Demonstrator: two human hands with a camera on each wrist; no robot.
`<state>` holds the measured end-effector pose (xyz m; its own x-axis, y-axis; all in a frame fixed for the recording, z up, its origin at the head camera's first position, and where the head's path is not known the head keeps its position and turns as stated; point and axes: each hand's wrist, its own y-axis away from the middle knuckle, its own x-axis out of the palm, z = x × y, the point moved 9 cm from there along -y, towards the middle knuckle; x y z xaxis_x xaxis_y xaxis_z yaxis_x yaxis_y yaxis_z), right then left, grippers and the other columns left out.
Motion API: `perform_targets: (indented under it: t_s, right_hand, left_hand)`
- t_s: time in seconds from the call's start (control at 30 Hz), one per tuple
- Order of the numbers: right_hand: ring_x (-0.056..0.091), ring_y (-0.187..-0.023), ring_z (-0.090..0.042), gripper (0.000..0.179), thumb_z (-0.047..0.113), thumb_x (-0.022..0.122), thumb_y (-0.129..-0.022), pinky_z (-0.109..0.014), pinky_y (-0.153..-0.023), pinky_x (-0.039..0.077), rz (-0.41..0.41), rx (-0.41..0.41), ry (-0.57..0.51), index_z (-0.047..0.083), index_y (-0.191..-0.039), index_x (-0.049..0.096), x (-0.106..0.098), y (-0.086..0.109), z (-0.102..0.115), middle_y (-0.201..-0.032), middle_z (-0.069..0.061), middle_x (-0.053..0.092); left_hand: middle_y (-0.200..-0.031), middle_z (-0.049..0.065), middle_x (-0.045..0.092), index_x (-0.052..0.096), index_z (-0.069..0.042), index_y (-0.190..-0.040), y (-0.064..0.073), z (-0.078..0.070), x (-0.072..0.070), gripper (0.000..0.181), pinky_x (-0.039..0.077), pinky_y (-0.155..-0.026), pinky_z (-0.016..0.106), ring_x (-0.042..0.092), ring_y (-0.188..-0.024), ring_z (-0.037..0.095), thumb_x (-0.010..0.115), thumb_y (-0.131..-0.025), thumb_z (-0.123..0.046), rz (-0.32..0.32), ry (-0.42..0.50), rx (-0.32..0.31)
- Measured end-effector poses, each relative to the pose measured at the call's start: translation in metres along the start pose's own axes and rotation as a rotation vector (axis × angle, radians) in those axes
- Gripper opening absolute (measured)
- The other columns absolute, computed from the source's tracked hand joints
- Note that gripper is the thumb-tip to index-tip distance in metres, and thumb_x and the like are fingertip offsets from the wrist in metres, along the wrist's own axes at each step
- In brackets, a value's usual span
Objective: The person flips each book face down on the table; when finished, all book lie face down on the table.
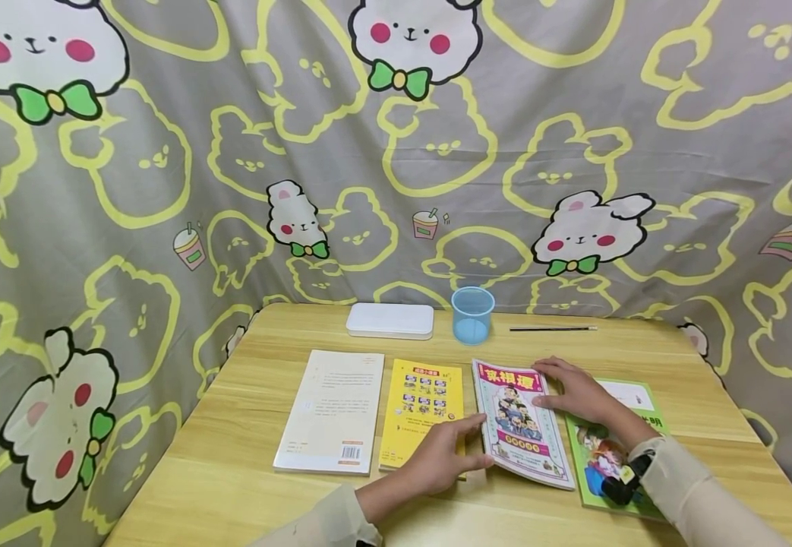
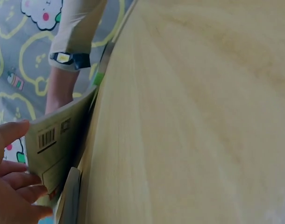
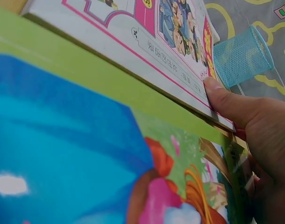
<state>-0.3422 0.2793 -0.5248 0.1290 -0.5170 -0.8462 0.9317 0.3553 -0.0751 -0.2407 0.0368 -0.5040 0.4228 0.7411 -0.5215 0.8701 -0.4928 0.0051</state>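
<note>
Between the fingers of two hands we see a pink-titled book (image 1: 519,429), cover up, its side by the left fingers raised so that the back cover and a barcode (image 2: 46,138) show in the left wrist view. The left hand (image 1: 437,456) grips that side, thumb at the edge and fingertips against the back cover. The right hand (image 1: 576,391) grips the opposite side near the top, and we see its thumb on the cover with the other fingers around the edge.

Just left of the left fingers we find a yellow book (image 1: 423,410), partly hidden by that hand, and farther left a white book (image 1: 330,414). On the near side of the right fingers lies a green book (image 1: 585,448) under the right forearm; we cannot tell whether it touches the pink-titled one. Beyond the fingertips of both hands stand or lie a white case (image 1: 390,320), a blue mesh cup (image 1: 472,319) and a pencil (image 1: 553,329), all on a wooden table (image 1: 231,425) before a patterned curtain (image 1: 437,171).
</note>
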Motion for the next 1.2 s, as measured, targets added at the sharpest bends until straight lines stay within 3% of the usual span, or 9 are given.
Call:
perform_targets:
  t_s: [0.1,0.27,0.47,0.63,0.8,0.97,1.2]
  right_hand:
    - [0.043,-0.137,-0.053,0.08,0.05,0.078,-0.088,-0.073,-0.105,0.04,-0.001,-0.003,0.004,0.001,-0.146,0.054,0.0,0.0,0.001,-0.149,-0.024,0.049]
    - [0.044,-0.136,-0.053,0.079,0.05,0.078,-0.089,-0.072,-0.104,0.041,-0.002,-0.01,0.002,0.0,-0.145,0.055,-0.001,0.0,0.003,-0.148,-0.025,0.05]
    - [0.044,-0.136,-0.054,0.079,0.051,0.078,-0.089,-0.073,-0.104,0.041,-0.001,-0.002,0.002,0.0,-0.145,0.055,-0.001,0.001,0.003,-0.148,-0.025,0.049]
    - [0.042,-0.138,-0.054,0.081,0.052,0.077,-0.089,-0.073,-0.105,0.039,0.002,0.012,0.006,0.0,-0.146,0.054,0.0,0.0,0.0,-0.15,-0.025,0.048]
    - [0.043,-0.137,-0.054,0.081,0.051,0.077,-0.089,-0.073,-0.105,0.04,0.004,0.004,0.008,-0.001,-0.146,0.054,0.0,-0.001,0.002,-0.149,-0.026,0.049]
    - [0.043,-0.136,-0.054,0.08,0.05,0.076,-0.09,-0.072,-0.105,0.039,0.039,0.003,-0.002,-0.002,-0.146,0.054,-0.001,-0.003,0.005,-0.148,-0.026,0.049]
    - [0.043,-0.136,-0.055,0.078,0.045,0.076,-0.092,-0.07,-0.106,0.041,0.099,0.001,-0.035,-0.004,-0.147,0.051,-0.003,-0.007,0.013,-0.148,-0.031,0.047]
  left_hand:
    - [-0.153,-0.001,0.052,0.051,-0.013,-0.152,-0.001,-0.002,0.0,0.072,0.036,-0.12,0.036,0.047,-0.143,0.018,0.081,-0.089,-0.027,0.0,0.127,0.007]
    - [-0.155,0.01,0.05,0.044,-0.003,-0.154,-0.003,-0.002,0.004,0.073,0.043,-0.113,0.03,0.052,-0.14,0.022,0.079,-0.091,-0.013,0.025,0.353,0.017]
    - [-0.159,0.022,0.04,0.038,0.005,-0.155,-0.003,0.003,0.01,0.072,0.051,-0.103,0.03,0.055,-0.136,0.033,0.072,-0.091,0.006,0.025,0.654,-0.03]
    - [-0.16,0.027,0.035,0.035,0.009,-0.154,-0.004,0.008,0.013,0.073,0.053,-0.101,0.029,0.055,-0.135,0.037,0.067,-0.089,0.015,-0.019,0.854,-0.067]
    - [-0.159,0.029,0.037,0.034,0.012,-0.154,-0.005,0.012,0.014,0.072,0.053,-0.102,0.03,0.055,-0.136,0.038,0.062,-0.088,0.019,-0.048,0.956,-0.075]
    - [-0.156,0.029,0.041,0.032,0.012,-0.154,-0.005,0.014,0.015,0.073,0.053,-0.103,0.031,0.053,-0.137,0.038,0.058,-0.087,0.022,-0.034,1.029,-0.069]
    - [-0.161,0.015,0.04,0.041,-0.001,-0.155,-0.003,0.013,0.019,0.073,0.059,-0.089,0.026,0.064,-0.124,0.032,0.061,-0.088,0.017,-0.001,1.028,-0.099]
